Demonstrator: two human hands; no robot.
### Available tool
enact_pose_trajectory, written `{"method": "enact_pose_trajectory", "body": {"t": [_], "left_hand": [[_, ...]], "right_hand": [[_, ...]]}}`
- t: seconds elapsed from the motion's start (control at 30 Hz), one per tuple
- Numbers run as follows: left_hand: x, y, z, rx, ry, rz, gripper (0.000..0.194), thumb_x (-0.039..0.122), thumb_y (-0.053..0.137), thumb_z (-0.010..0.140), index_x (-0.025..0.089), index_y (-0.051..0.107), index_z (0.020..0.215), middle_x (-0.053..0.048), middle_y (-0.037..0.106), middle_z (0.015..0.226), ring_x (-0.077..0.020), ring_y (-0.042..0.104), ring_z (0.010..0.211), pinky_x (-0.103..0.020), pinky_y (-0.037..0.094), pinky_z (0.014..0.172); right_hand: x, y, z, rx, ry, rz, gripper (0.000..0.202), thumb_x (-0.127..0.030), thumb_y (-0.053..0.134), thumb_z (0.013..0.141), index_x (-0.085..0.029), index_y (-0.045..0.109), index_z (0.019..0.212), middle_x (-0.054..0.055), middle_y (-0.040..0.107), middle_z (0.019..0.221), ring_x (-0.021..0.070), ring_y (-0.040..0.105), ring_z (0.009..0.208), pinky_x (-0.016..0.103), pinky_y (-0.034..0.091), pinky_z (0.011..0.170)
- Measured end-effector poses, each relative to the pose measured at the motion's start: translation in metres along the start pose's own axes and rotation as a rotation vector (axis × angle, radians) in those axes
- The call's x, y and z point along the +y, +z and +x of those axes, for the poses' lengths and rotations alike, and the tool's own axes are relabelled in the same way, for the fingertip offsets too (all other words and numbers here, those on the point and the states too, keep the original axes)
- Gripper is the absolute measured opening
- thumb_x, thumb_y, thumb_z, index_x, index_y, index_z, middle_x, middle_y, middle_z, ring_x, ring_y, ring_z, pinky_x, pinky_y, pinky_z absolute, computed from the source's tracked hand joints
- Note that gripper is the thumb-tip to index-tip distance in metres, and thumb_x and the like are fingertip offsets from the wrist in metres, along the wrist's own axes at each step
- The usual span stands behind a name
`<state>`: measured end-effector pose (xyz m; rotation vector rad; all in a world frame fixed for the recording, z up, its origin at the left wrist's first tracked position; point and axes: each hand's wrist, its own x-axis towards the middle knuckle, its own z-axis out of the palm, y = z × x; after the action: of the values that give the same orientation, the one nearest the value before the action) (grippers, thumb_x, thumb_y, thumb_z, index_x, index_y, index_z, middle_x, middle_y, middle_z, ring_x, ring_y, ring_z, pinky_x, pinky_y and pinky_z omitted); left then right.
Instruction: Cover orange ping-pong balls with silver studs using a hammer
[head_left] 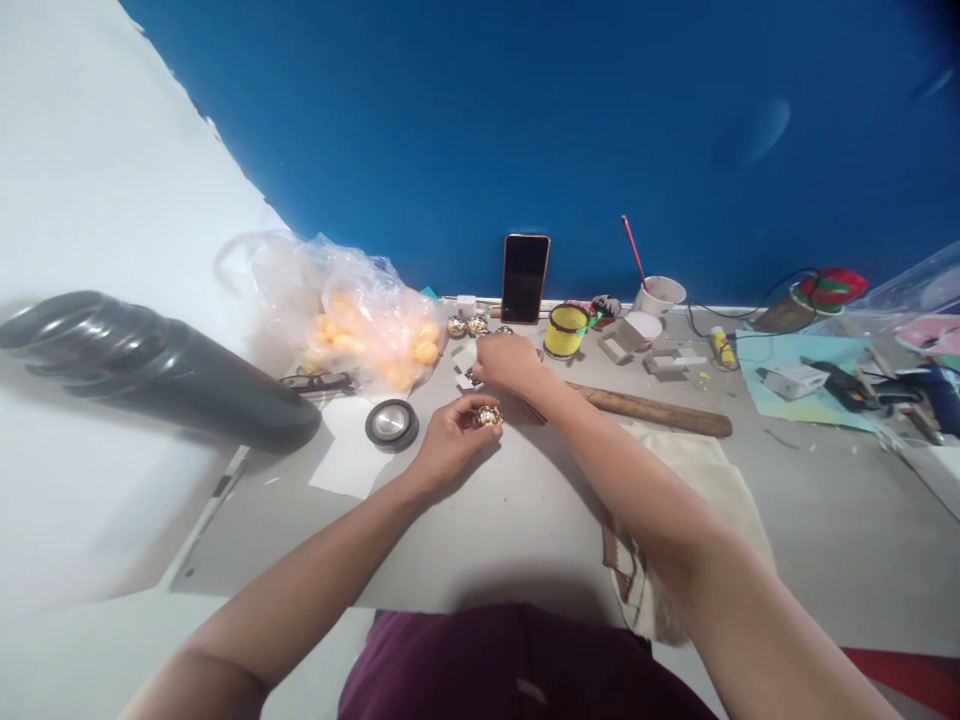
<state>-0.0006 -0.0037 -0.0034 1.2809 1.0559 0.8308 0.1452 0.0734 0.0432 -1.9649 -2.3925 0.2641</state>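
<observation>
My left hand (pixel 456 432) is closed around a shiny gold-and-silver ball (pixel 489 415), low over the grey table. Just beyond it, my right hand (pixel 508 360) reaches across with its fingers drawn together, at a small white box (pixel 463 360). A shiny piece (pixel 472 376) shows by those fingertips, but what they grip is hidden. Behind the right hand stand similar shiny balls (pixel 477 325). To the left of my left hand, a round dark lid with a metal centre (pixel 391 425) lies partly on white paper (pixel 346 460).
A clear bag of orange balls (pixel 375 340) and a tall dark bottle (pixel 165 370) fill the left side. A phone (pixel 526 278) leans on the blue wall. To the right are a yellow roll (pixel 565 332), wooden stick (pixel 660 408), cream cloth bag (pixel 705 480) and white cup (pixel 661 293).
</observation>
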Motion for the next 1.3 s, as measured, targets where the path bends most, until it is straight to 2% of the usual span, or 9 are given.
{"method": "enact_pose_trajectory", "body": {"t": [0.1,0.23,0.33,0.43,0.57,0.67,0.8,0.97,1.3], "left_hand": [[0.002,0.0,0.0,-0.007,-0.011,-0.031,0.04,0.028,0.085,0.064,0.016,0.073,0.1,0.0,0.066,0.072,-0.0102,0.056,0.06,-0.024,0.049,0.055],[-0.001,-0.002,0.0,-0.091,-0.031,-0.172,0.047,0.027,0.088,0.063,0.017,0.069,0.105,-0.001,0.07,0.078,-0.0115,0.061,0.059,-0.028,0.053,0.058],[-0.003,-0.002,-0.001,-0.169,-0.038,-0.269,0.051,0.026,0.09,0.064,0.017,0.065,0.108,-0.003,0.073,0.077,-0.0146,0.065,0.061,-0.03,0.054,0.06],[0.0,-0.001,-0.004,-0.194,-0.039,-0.251,0.05,0.028,0.09,0.067,0.017,0.065,0.109,-0.003,0.072,0.075,-0.0137,0.064,0.058,-0.029,0.054,0.057],[0.006,0.002,-0.008,-0.166,-0.017,-0.243,0.048,0.028,0.091,0.065,0.018,0.067,0.105,-0.001,0.07,0.082,-0.0112,0.062,0.063,-0.026,0.055,0.059],[0.005,0.003,-0.008,-0.149,0.0,-0.236,0.049,0.028,0.091,0.064,0.017,0.068,0.106,-0.001,0.069,0.085,-0.013,0.063,0.071,-0.027,0.057,0.063],[0.002,0.002,-0.007,-0.112,0.043,-0.167,0.049,0.029,0.091,0.065,0.017,0.068,0.106,-0.002,0.069,0.084,-0.0142,0.064,0.073,-0.027,0.057,0.064],[0.002,0.002,-0.008,-0.075,0.083,-0.115,0.047,0.03,0.09,0.067,0.016,0.067,0.106,-0.002,0.07,0.085,-0.0147,0.066,0.075,-0.026,0.056,0.068],[-0.002,0.003,-0.007,-0.028,0.114,-0.014,0.044,0.032,0.089,0.07,0.017,0.068,0.105,-0.003,0.071,0.089,-0.0151,0.066,0.078,-0.028,0.057,0.074]], "right_hand": [[0.008,-0.004,-0.012,0.082,-0.049,0.128,0.02,-0.017,0.058,0.084,-0.012,0.072,0.097,0.014,0.076,0.098,0.0244,0.07,0.09,0.03,0.048,0.075],[0.024,-0.003,-0.043,0.218,-0.045,0.528,0.006,-0.015,0.06,0.075,-0.016,0.065,0.074,0.002,0.07,0.075,0.0144,0.059,0.069,0.025,0.04,0.063],[0.035,0.0,-0.071,0.17,0.011,0.881,0.003,-0.02,0.064,0.074,-0.017,0.065,0.075,-0.002,0.065,0.067,0.0109,0.053,0.06,0.024,0.039,0.059],[0.04,0.008,-0.094,0.064,0.103,1.182,0.016,-0.033,0.072,0.074,-0.017,0.068,0.077,-0.003,0.063,0.062,0.0093,0.046,0.051,0.024,0.035,0.051],[0.044,0.031,-0.106,0.051,0.235,1.52,0.035,-0.047,0.084,0.067,-0.017,0.069,0.073,0.001,0.066,0.065,0.0077,0.043,0.048,0.023,0.032,0.047],[0.045,0.046,-0.107,0.037,0.256,1.7,0.04,-0.052,0.089,0.064,-0.017,0.072,0.074,0.002,0.068,0.069,0.0079,0.045,0.051,0.023,0.034,0.047],[0.044,0.047,-0.11,-0.026,0.185,1.793,0.039,-0.048,0.091,0.063,-0.017,0.076,0.081,0.002,0.07,0.073,0.0084,0.046,0.053,0.023,0.035,0.047],[0.035,0.036,-0.116,-0.106,0.151,1.762,0.034,-0.041,0.093,0.059,-0.017,0.074,0.074,0.001,0.071,0.069,0.0077,0.047,0.051,0.022,0.035,0.048],[0.031,0.049,-0.112,-0.096,0.191,1.794,0.032,-0.039,0.092,0.06,-0.017,0.074,0.075,0.004,0.073,0.071,0.0102,0.052,0.055,0.023,0.036,0.05]]}}
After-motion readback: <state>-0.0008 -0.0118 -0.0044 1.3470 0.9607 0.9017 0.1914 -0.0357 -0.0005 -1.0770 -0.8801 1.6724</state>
